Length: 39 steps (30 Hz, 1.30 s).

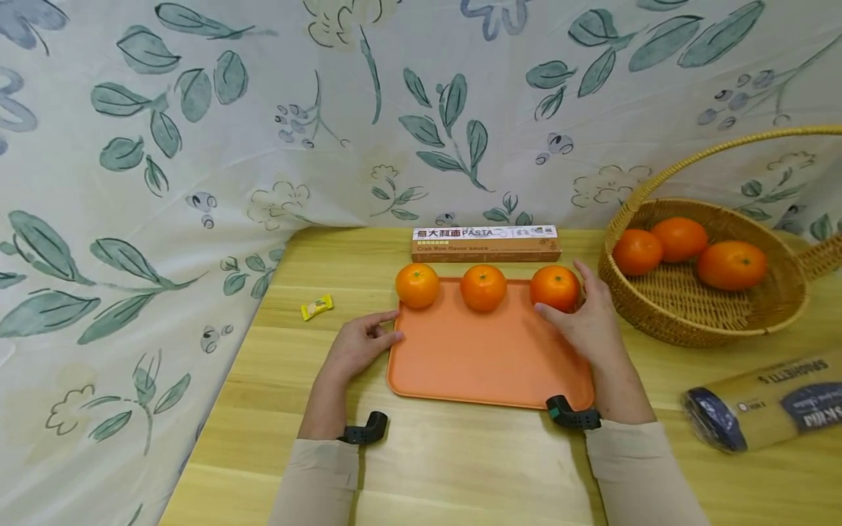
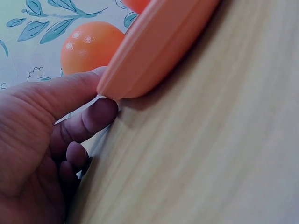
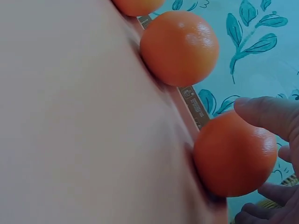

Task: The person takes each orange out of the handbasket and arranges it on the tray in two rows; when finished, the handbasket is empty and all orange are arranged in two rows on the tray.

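Observation:
An orange-coloured tray (image 1: pixel 487 351) lies on the wooden table, with three oranges in a row along its far edge. My left hand (image 1: pixel 360 345) pinches the tray's left rim, thumb on top and a finger low beside the edge in the left wrist view. At the far right corner, my right hand (image 1: pixel 588 314) holds the right orange (image 1: pixel 555 287), thumb in front and fingers round its right side. The middle orange (image 1: pixel 483 287) and the left orange (image 1: pixel 417 285) stand apart from both hands. Some right fingertips are hidden behind the fruit in the right wrist view.
Behind the tray lies a pasta box (image 1: pixel 485 245). A wicker basket (image 1: pixel 697 332) with a tall handle holds three more oranges at right. Nearer on that side is a spaghetti packet (image 1: pixel 766 405). A small yellow wrapped sweet (image 1: pixel 317 307) lies at left; patterned cloth hangs behind.

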{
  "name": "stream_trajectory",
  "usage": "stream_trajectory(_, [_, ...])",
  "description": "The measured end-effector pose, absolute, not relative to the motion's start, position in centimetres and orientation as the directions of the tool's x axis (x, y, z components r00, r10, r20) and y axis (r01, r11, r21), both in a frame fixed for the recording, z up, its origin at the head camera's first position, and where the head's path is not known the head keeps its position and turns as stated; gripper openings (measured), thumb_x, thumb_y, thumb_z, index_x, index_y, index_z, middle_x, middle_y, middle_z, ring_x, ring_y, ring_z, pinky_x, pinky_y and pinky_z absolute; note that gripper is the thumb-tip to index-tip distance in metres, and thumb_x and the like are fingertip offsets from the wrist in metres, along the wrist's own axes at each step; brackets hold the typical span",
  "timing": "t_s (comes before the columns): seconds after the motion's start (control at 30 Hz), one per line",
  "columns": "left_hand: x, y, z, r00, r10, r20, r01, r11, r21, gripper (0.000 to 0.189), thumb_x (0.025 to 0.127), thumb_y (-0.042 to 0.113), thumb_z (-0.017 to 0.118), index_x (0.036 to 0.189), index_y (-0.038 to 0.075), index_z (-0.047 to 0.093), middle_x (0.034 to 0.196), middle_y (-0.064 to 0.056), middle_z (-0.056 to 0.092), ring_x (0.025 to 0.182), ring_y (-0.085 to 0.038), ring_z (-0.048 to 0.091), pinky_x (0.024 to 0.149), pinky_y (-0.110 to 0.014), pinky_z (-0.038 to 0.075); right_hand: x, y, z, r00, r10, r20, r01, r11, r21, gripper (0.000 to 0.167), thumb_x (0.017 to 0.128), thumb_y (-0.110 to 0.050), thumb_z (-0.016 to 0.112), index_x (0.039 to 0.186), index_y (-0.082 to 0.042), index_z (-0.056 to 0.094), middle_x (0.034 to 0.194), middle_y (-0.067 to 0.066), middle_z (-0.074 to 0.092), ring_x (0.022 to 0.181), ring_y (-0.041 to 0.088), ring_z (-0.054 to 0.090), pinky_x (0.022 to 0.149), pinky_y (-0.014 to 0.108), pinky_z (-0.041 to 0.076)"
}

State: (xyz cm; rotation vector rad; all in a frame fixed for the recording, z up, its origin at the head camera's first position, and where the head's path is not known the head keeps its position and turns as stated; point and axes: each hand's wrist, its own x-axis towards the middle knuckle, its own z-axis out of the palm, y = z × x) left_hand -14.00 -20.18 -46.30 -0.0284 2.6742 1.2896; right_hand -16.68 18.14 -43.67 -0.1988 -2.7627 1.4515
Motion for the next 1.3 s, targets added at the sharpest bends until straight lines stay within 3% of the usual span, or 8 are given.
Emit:
stream_trajectory(0.47, [-13.9,-20.4,-46.5,-0.984,0.054,-0.167,-0.098,0.619,0.779,0.045,0.091,0.038,0.078,0.135,0.031,0.069,0.081,0.000,0.065,0.070,-0.017,0.051,0.065,-0.030,0.040,-13.4,19.5,-41.9,-0.995,0.098,0.029,0.042,0.649,-0.760,0.093,0.091,-0.046,0.075,0.164,-0.017,0.025,0.162,0.028,0.027,0.139,0.053,0.038,0.106,0.071,0.035])
stream_trajectory(0.77, [-14.0,-20.3,-46.5,-0.985,0.055,-0.162,-0.093,0.622,0.777,0.045,0.091,0.037,0.078,0.135,0.029,0.069,0.081,0.000,0.064,0.070,-0.017,0.051,0.066,-0.030,0.040,-11.5,21.8,-39.7,-0.983,0.009,0.181,-0.117,0.730,-0.674,0.077,0.092,-0.031,0.078,0.154,-0.005,0.043,0.145,0.032,0.048,0.127,0.052,0.049,0.098,0.067,0.043])
stream_trajectory(1.07, [-14.0,-20.3,-46.4,-0.985,0.050,-0.166,-0.098,0.629,0.771,0.045,0.091,0.037,0.078,0.134,0.029,0.069,0.082,0.000,0.066,0.072,-0.017,0.053,0.068,-0.030,0.042,-12.1,25.6,-38.2,-0.978,-0.035,0.208,-0.141,0.841,-0.522,0.072,0.091,-0.035,0.078,0.150,-0.006,0.048,0.140,0.032,0.051,0.110,0.049,0.052,0.085,0.065,0.041])
stream_trajectory(1.2, [-14.1,-20.3,-46.4,-0.985,0.050,-0.162,-0.095,0.628,0.772,0.045,0.091,0.037,0.078,0.134,0.029,0.069,0.082,0.000,0.066,0.072,-0.017,0.053,0.068,-0.030,0.041,-12.9,27.5,-37.8,-0.982,-0.058,0.178,-0.136,0.872,-0.470,0.072,0.093,-0.038,0.075,0.149,-0.004,0.047,0.141,0.034,0.048,0.109,0.049,0.050,0.086,0.067,0.038])
stream_trajectory(1.3, [-14.1,-20.3,-46.4,-0.985,0.052,-0.163,-0.094,0.629,0.771,0.046,0.091,0.037,0.078,0.135,0.029,0.069,0.083,0.000,0.067,0.072,-0.017,0.053,0.068,-0.030,0.042,-13.6,29.0,-37.5,-0.987,-0.055,0.154,-0.117,0.894,-0.433,0.074,0.094,-0.040,0.073,0.150,-0.002,0.044,0.144,0.037,0.044,0.118,0.054,0.046,0.092,0.071,0.035])
